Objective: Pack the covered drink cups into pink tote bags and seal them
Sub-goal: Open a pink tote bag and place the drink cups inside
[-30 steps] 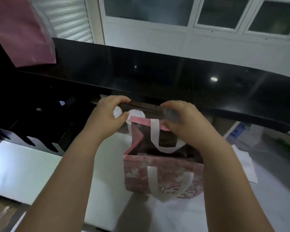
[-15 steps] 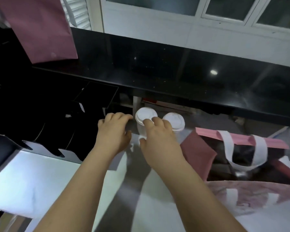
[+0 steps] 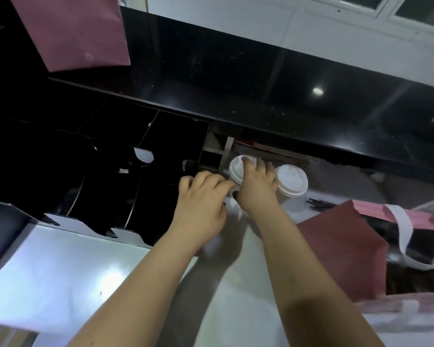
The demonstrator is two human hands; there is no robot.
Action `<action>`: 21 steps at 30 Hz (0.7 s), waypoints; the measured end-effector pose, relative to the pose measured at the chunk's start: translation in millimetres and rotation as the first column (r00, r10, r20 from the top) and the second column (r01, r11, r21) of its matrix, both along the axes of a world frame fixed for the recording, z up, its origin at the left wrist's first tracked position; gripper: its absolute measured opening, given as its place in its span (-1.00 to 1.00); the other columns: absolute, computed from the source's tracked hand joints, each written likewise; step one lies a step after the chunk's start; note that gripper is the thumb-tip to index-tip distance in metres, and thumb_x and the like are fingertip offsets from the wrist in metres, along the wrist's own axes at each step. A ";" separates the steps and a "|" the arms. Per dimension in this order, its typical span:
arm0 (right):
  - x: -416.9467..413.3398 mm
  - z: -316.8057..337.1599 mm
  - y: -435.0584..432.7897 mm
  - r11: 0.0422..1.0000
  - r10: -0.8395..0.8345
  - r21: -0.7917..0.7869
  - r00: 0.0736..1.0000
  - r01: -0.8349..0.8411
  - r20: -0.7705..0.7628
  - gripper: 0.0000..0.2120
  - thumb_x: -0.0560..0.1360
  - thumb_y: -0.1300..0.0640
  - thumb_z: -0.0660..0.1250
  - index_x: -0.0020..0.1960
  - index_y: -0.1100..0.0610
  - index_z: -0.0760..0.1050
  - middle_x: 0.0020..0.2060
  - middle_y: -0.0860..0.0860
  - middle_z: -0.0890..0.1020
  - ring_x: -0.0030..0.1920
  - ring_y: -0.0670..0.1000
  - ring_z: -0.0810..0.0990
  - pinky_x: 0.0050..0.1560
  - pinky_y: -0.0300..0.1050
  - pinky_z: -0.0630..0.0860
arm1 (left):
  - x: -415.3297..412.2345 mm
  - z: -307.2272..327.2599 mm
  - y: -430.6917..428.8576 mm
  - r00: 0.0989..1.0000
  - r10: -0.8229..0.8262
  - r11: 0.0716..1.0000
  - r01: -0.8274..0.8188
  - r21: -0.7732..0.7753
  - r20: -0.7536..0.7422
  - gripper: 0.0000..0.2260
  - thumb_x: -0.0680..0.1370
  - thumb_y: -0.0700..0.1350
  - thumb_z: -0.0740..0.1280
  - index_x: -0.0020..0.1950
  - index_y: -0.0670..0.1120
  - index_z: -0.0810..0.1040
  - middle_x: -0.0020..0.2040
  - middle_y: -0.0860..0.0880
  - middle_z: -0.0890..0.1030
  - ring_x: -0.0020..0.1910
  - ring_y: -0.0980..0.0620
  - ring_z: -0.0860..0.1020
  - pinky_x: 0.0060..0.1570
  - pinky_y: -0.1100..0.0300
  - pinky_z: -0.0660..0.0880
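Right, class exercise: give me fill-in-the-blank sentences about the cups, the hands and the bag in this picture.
1. The held cup and the free cup both have ___ lids.
2. The hand curled over the held cup's lid is the person's ___ one.
3. The open bag beside the cups is ___ in colour.
Missing words: white; right; pink.

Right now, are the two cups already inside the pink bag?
No, the left cup and the right cup are both outside the open pink bag, off to its left.
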State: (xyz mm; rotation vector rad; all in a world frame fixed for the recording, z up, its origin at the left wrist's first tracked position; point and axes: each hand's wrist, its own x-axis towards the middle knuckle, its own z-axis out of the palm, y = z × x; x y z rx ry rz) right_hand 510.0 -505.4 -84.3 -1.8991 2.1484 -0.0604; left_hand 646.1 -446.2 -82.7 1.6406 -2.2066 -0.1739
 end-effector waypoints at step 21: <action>-15.0 40.7 62.7 0.972 0.139 -0.193 0.990 -0.137 -0.001 -0.18 0.39 0.07 0.47 0.49 0.14 0.08 0.37 0.16 0.18 0.27 0.21 0.28 0.26 -0.02 0.28 | -5.6 23.7 8.6 0.991 0.097 0.995 -0.100 -0.027 -0.094 -0.55 0.40 -0.11 0.36 0.29 0.04 0.51 0.23 0.02 0.55 0.21 -0.13 0.41 0.09 -0.03 0.34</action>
